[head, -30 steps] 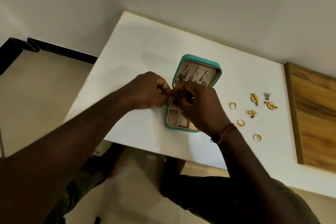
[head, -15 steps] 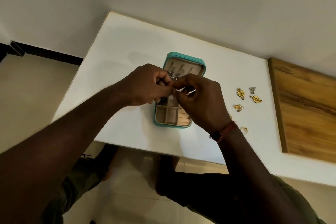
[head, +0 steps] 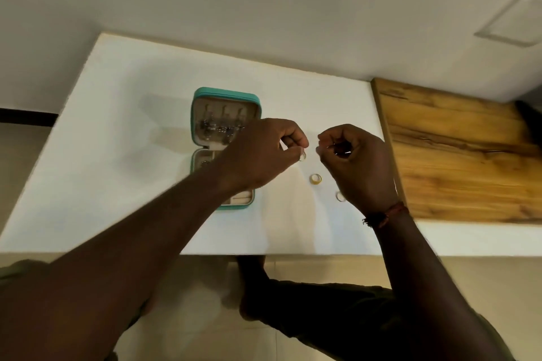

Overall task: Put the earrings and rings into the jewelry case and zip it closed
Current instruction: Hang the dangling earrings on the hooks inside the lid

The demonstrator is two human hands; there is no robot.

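Observation:
The teal jewelry case [head: 226, 93] lies open on the white table [head: 123, 161], with silver earrings [head: 217, 127] hanging in its lid. My left forearm crosses over the case's lower tray. To the right of the case, my left hand [head: 264, 152] pinches a ring [head: 302, 156] between thumb and fingertip, low over the table. My right hand [head: 359, 164] hovers beside it, its curled fingers holding a small silver piece [head: 341, 152]. Two gold rings, one [head: 316, 179] between the hands and one [head: 340, 196] at my right wrist, lie on the table.
A wooden board [head: 469, 155] lies on the right end of the table, close to my right hand. The wall runs behind the table. My knees show under the near table edge [head: 264, 253]. My right hand hides whatever lies under it.
Both hands have left the case and moved right to the loose rings. My left hand now pinches a ring. The view has swung round, so the case appears further left.

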